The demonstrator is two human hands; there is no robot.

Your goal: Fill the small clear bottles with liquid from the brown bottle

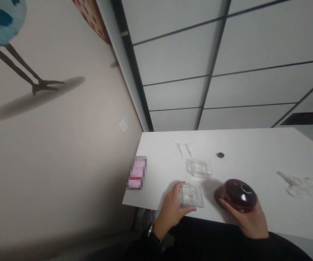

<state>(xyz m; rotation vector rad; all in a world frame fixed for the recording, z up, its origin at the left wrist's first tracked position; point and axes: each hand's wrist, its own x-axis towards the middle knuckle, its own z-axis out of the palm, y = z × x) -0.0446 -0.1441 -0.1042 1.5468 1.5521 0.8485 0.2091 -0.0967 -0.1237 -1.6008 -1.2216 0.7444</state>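
With fingers and thumb curled round its left side, my left hand grips a clear square plastic box near the table's front edge. My right hand is wrapped round a glossy dark red rounded object, bowl-like, with a pale ring on top; its exact kind is unclear. Just behind the left hand's box stands a second clear plastic box. A small dark disc lies on the table beyond the red object.
The white table meets a wall on the left and panelled doors behind. Small white pieces lie at the back. A crumpled whitish wrapper is at the right, and a blurred pink item at the left edge.
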